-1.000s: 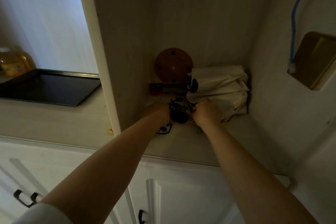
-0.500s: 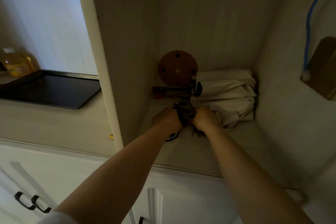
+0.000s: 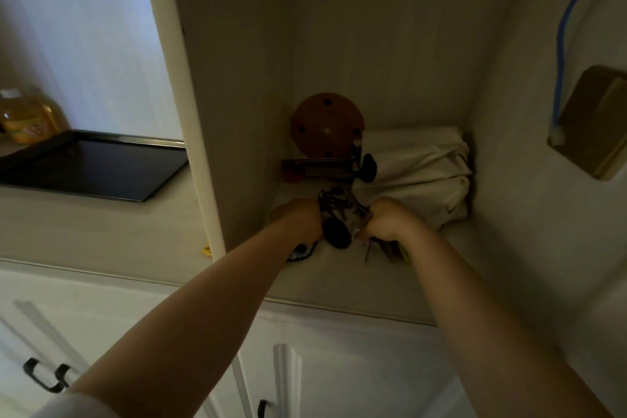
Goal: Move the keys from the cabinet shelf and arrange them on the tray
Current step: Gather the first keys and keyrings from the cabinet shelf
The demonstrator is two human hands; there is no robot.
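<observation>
A dark tangled bunch of keys (image 3: 339, 214) with a black fob lies on the cabinet shelf (image 3: 339, 278), deep in the dim cabinet. My left hand (image 3: 300, 219) is closed on the bunch's left side and my right hand (image 3: 388, 220) is closed on its right side. A beaded strap (image 3: 300, 253) hangs out below my left wrist, and several thin keys (image 3: 376, 249) stick out beneath my right hand. The black tray (image 3: 84, 166) lies on the counter to the left, outside the cabinet, with nothing on it.
Behind the keys stand a round brown disc (image 3: 327, 125), a low dark bar (image 3: 315, 168) and a folded cream cloth bundle (image 3: 417, 173). The cabinet's side wall (image 3: 210, 112) separates shelf and tray. A yellow bottle (image 3: 27, 119) stands behind the tray. A blue cable (image 3: 561, 44) hangs on the right.
Both hands stay on the keys; they have drawn the bunch slightly toward the shelf's front, and more keys now show under my right hand.
</observation>
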